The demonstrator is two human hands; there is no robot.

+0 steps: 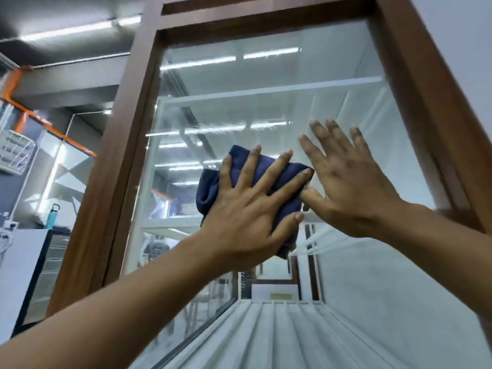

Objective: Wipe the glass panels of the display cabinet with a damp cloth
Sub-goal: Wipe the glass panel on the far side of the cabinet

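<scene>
A tall display cabinet with a brown wooden frame (pixel 119 161) fills the view, seen from below. Its front glass panel (pixel 266 107) shows wet streaks and reflections of ceiling lights. My left hand (pixel 247 209) lies flat with fingers spread on a dark blue cloth (pixel 210 187), pressing it against the glass at mid height. My right hand (pixel 346 182) is beside it, palm and straight fingers flat on the bare glass, its thumb touching the cloth's right edge. White glass shelves (pixel 266 91) show inside the cabinet.
A second glass case (pixel 53 251) with a dark frame stands at the lower left. On a white counter behind it sits a teal water bottle (pixel 52 217). Orange beams (pixel 16 86) and strip lights run along the ceiling. A white wall (pixel 458 35) is at the right.
</scene>
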